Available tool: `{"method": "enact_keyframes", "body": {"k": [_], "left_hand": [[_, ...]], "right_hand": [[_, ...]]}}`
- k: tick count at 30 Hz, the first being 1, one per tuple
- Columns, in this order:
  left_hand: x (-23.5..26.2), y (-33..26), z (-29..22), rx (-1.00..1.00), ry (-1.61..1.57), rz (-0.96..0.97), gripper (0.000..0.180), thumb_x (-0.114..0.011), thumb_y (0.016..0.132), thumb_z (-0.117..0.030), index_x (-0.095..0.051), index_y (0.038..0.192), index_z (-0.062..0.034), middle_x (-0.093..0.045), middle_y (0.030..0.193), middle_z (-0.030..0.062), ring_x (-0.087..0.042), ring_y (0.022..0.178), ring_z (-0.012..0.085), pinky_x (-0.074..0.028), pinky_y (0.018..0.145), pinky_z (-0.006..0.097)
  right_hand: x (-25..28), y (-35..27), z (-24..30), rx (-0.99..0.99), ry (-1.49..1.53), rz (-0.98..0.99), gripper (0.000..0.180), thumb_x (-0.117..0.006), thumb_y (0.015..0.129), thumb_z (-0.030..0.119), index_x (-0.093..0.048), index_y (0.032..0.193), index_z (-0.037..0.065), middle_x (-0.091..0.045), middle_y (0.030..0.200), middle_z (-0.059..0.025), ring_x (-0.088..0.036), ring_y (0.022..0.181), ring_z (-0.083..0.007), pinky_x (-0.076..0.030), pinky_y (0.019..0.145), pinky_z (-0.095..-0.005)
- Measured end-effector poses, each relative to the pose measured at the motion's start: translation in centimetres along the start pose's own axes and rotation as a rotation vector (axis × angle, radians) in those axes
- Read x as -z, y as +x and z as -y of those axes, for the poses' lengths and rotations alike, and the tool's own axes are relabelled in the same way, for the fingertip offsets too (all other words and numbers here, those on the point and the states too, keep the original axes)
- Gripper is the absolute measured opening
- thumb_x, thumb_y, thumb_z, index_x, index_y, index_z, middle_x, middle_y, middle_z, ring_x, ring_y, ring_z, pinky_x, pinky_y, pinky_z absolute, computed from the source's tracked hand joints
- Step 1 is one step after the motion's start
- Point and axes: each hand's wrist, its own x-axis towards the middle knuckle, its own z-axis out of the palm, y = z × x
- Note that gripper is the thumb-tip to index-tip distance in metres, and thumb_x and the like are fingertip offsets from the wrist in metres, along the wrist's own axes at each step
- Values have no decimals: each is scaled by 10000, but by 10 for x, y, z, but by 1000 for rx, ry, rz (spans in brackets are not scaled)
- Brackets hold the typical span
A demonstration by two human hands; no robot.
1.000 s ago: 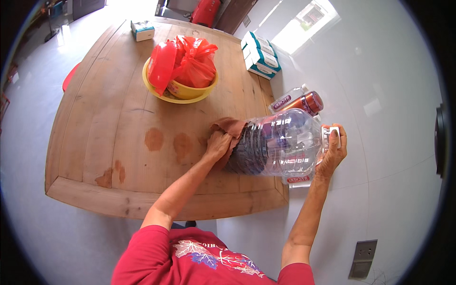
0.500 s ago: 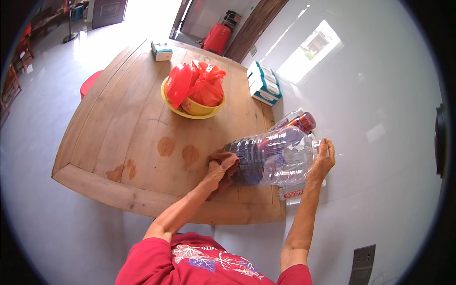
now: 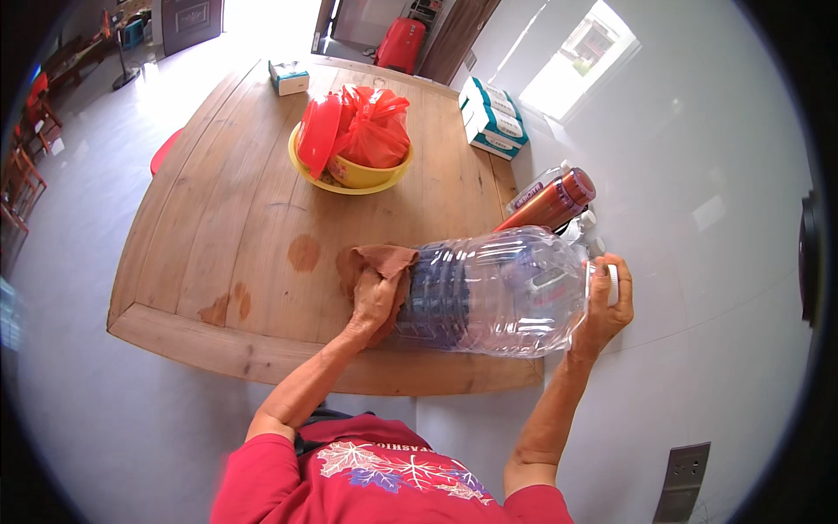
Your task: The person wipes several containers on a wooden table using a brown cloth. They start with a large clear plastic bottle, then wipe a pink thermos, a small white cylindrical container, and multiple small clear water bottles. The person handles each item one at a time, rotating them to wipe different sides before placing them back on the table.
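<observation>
A large clear plastic bottle (image 3: pixel 515 293) lies on its side over the near right part of the wooden table, with dark blue showing through its base half. My right hand (image 3: pixel 604 306) grips it by the neck, just behind the white cap. At the other end, my left hand (image 3: pixel 375 297) clutches a reddish-brown cloth (image 3: pixel 384 259), which touches the base of the bottle. Damp brown patches (image 3: pixel 304 253) mark the wood to the left of the cloth.
Beyond the big bottle, an orange-brown thermos flask (image 3: pixel 550 205) leans beside smaller clear bottles near the wall. A yellow basin (image 3: pixel 384 183) holds a red bowl and a red plastic bag. Tissue packs (image 3: pixel 493 118) stand at the far right, a small tissue box (image 3: pixel 289 80) at the far left.
My left hand and the cloth have moved left along the table, over a damp patch. My right hand has shifted slightly right, still holding the bottle's neck.
</observation>
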Motion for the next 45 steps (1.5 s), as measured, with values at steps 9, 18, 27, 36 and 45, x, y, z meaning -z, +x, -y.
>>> {"method": "enact_keyframes", "body": {"k": [9, 18, 27, 36, 45], "left_hand": [[-14, -6, -34, -863, 492, 78, 352, -706, 722, -282, -671, 1025, -108, -504, 1243, 213, -464, 1138, 413, -397, 953, 468], [-23, -17, 31, 198, -760, 352, 341, -727, 779, -381, -558, 931, -126, -511, 698, -42, -495, 642, 50, -337, 439, 203], [-20, -12, 22, 647, -961, 252, 288, -483, 946, -508, -515, 1017, -230, -485, 1008, -73, -430, 940, 34, -378, 778, 198], [17, -80, 7, -6, -230, 219, 318, -407, 1015, -279, -571, 1052, -9, -531, 883, 29, -484, 863, 124, -417, 755, 274], [6, -48, -84, -502, -52, 473, 300, -416, 994, -280, -600, 926, -53, -535, 827, 37, -518, 775, 128, -429, 702, 265]], "right_hand": [[23, 10, -29, -201, 97, -170, 207, -634, 883, 141, -611, 1001, -29, -583, 973, -95, -587, 826, -167, -540, 749, -288], [10, 12, -21, -176, -57, -179, 239, -634, 895, 186, -607, 961, -41, -577, 840, -58, -535, 723, -114, -470, 645, -245], [-10, 28, -22, -50, -209, -94, 327, -666, 886, 267, -607, 935, -51, -568, 803, -49, -517, 708, -106, -447, 608, -237], [-15, 29, -15, 49, -179, 8, 262, -673, 868, 200, -617, 964, -37, -590, 831, -56, -548, 711, -120, -477, 610, -267], [-37, 5, 21, 298, -206, 158, 224, -699, 805, 94, -623, 998, 9, -594, 883, -50, -581, 773, -175, -481, 676, -311]]}}
